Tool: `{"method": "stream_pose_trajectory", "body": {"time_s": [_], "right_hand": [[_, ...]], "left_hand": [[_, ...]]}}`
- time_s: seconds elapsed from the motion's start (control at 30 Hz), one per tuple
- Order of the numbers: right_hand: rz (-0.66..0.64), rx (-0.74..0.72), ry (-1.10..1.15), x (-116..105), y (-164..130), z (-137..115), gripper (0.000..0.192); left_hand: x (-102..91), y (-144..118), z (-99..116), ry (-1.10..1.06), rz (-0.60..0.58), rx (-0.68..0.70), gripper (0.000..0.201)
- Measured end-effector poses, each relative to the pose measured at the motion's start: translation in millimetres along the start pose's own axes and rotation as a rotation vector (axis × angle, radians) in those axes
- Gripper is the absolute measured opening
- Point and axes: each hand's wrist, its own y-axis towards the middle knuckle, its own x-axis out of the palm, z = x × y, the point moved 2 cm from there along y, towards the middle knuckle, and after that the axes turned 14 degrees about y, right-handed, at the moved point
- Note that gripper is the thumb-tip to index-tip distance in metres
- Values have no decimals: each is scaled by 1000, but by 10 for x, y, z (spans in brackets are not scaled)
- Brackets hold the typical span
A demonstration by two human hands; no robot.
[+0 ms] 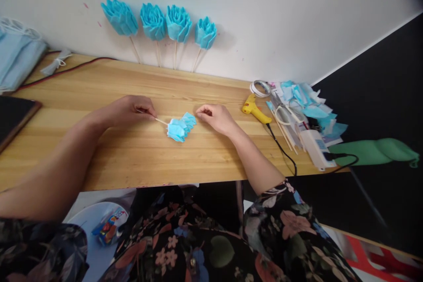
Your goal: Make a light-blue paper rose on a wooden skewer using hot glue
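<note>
We see a light wooden tabletop [132, 158] against a white wall [264, 9]; left hand [127, 111] fingers pinch the blue paper flower's thin wooden stick [161, 120], right hand [216, 117] loosely curled, holding nothing.

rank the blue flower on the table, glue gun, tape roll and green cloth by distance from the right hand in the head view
From the right hand:
1. Blue flower, just to its left on the table, close to the fingers.
2. Glue gun, to its right on the table.
3. Tape roll, farther right, toward the wall.
4. Green cloth, far right, past the table edge.
</note>
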Motion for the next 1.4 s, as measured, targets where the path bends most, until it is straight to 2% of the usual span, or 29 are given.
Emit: {"method": "stream_pose_trajectory", "body": {"time_s": [0.2,0.53,0.7,0.83,0.97,1.1,1.4], "right_hand": [[-52,5,-97,33,5,-45,10],[-45,-2,-184,88,-20,-109,10],[0,-41,89,62,11,-31,10],[27,-115,406,34,19,-3,16],[72,-148,577,25,2,-18,21],[68,-126,650,28,-24,-43,23],[61,-119,616,41,-80,-96,23]], "left_hand": [[31,-4,-37,-4,22,-16,39],[41,-10,-74,4,43,10,35],[54,-8,-59,36,80,92,35],[66,4,18,42,210,234,31],[68,16,84,60,305,316,24],[89,22,86,81,329,339,26],[93,5,87,89,337,387,21]]}}
